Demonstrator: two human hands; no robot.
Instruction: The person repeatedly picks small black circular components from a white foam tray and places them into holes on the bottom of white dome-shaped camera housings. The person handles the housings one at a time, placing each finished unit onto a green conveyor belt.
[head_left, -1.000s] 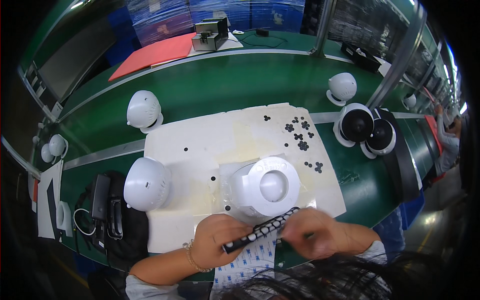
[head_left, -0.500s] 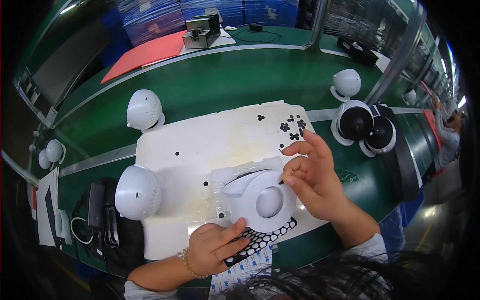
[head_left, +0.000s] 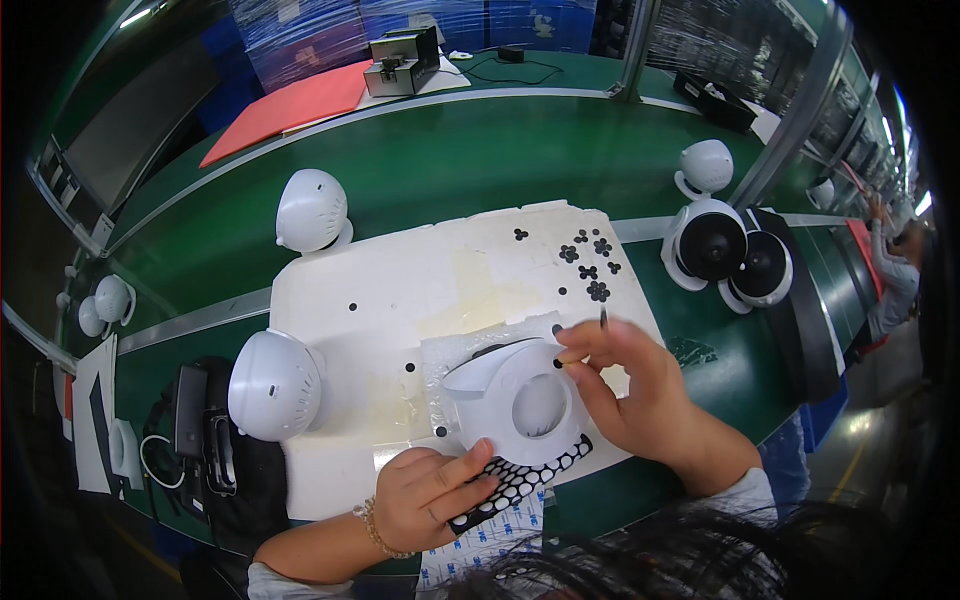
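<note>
Your right hand (head_left: 632,395) had curled its raised fingers down, pinching a black dot (head_left: 557,364) beside the edge of the white ring (head_left: 500,405). Your left hand (head_left: 420,500) touched ring and dotted sheet (head_left: 527,481) under its fingers, grip unclear. Seemingly placing the dot, you next needed careful alignment.

You have a lane for your left hand (head_left: 428,492) across the white board (head_left: 372,350), between the white dome (head_left: 272,385) and the ring-faced unit (head_left: 498,402); black pad clusters (head_left: 598,291) obstruct your right hand (head_left: 632,392) ahead.

The bench (head_left: 450,160) is brightly lit, its edges lens-curved.
</note>
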